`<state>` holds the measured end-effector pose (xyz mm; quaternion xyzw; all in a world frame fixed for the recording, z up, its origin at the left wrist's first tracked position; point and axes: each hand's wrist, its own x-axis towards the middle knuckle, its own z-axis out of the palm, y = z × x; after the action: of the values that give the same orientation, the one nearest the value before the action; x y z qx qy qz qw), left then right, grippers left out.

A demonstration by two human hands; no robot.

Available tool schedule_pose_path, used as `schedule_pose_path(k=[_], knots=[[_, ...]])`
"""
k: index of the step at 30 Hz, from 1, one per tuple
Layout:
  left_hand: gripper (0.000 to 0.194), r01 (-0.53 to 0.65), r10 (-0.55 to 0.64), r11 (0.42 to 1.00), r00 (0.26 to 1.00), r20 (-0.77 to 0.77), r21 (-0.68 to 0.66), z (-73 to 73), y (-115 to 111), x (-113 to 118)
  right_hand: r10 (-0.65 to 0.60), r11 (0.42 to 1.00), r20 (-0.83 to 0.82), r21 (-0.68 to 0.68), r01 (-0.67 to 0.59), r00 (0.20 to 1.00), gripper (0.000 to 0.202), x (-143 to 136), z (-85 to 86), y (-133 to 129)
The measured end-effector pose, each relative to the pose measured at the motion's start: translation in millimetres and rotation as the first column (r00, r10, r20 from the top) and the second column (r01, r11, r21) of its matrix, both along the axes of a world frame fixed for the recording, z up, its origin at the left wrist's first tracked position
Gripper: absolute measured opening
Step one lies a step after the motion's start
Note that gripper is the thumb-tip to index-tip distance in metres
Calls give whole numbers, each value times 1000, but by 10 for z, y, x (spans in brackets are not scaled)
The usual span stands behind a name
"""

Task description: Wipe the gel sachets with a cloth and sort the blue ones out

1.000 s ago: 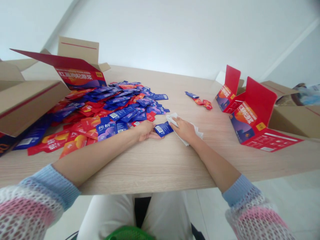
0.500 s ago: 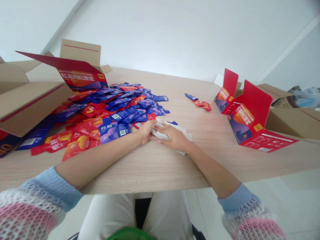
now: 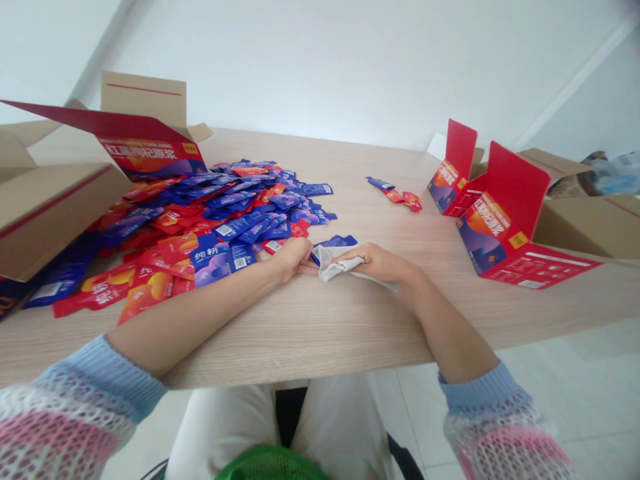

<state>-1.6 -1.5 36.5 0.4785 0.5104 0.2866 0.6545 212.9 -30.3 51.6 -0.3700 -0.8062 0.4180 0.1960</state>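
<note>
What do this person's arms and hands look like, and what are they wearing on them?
The left hand and right hand are bare, with no gloves. The left sleeve and right sleeve match: openwork knit in white and pink bands, each ending in a light blue ribbed cuff.

Worktop bare at near centre; passable. Left: blocked by heaped sachets and open cartons. Right: red boxes obstruct. Between these: lane to back edge, narrowed by loose sachets.
</note>
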Motion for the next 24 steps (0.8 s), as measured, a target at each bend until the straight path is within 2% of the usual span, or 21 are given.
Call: schedule_pose_path(k=[3,6,8,12,14,15,17,20,22,24], knots=[[17,20,-15,995,998,54,-96,15,39,5,-79,995,81,74,73,994,36,160,-48,87],[16,9,-2,995,998,70,-95,11,72,10,-248,952,202,234,199,948,32,318,-85,174],[14,-9,13,996,999,40,-88,3,78,16,-388,892,287,358,277,876,29,432,-82,207],[11,-31,31,996,1000,0,-85,10,53,27,-654,720,354,562,406,669,30,645,-8,194],[10,-41,41,995,999,-5,-88,26,30,29,-710,655,299,613,443,637,34,680,38,163],[9,-47,47,995,999,-9,-88,34,20,29,-705,646,260,619,446,660,36,665,51,148],[7,-52,52,995,999,-5,-82,44,3,23,-638,674,185,603,426,747,38,570,43,130],[8,-5,9,997,998,58,-71,47,0,-4,-476,772,160,547,324,865,40,314,-81,130],[9,55,-46,995,993,106,-83,44,14,-27,-376,819,198,529,225,905,43,124,-203,134],[13,102,-89,989,988,123,-104,37,32,-39,-293,835,226,533,134,929,47,-45,-302,131]])
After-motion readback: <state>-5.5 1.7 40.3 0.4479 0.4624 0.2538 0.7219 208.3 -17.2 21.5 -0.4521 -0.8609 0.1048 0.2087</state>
